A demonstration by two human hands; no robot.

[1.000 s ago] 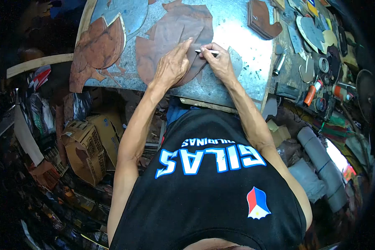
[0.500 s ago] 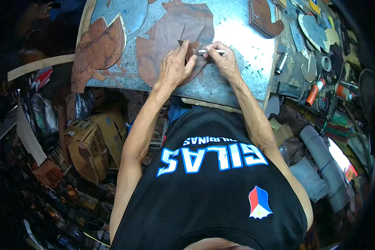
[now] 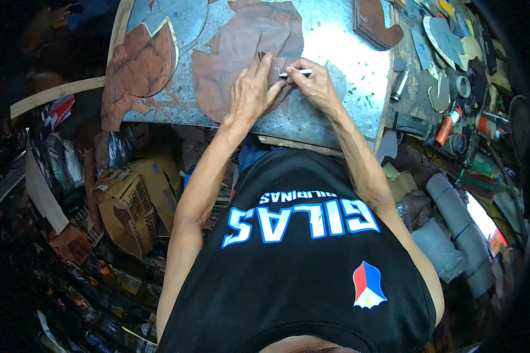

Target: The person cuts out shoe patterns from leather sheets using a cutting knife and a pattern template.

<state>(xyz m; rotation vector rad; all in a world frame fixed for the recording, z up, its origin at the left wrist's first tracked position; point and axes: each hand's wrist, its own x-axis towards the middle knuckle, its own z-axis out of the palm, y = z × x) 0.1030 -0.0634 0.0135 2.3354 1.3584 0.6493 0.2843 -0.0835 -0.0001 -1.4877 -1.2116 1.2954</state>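
The left hand [image 3: 252, 88] lies fingers spread on a small brown leather piece [image 3: 272, 72], pinning it to the metal-topped surface [image 3: 341, 100] over a larger sheet of leather [image 3: 235, 53]. The right hand [image 3: 315, 82] is closed around a thin white-handled tool [image 3: 295, 73], its tip set at the piece's right edge just beside the left fingertips. This looks like marking or cutting along an edge; the stroke calls for steady downward pressure from the left hand and a path that runs clear of its fingers, which sit very close to the tip.

To the far left lies another leather scrap [image 3: 138, 70]. A dark shaped piece [image 3: 376, 23] rests at the far right, and beyond it a cluttered side bench holds an orange tube [image 3: 443, 130] and a roll of tape [image 3: 463, 87]. Nothing lies between the hands and the work.
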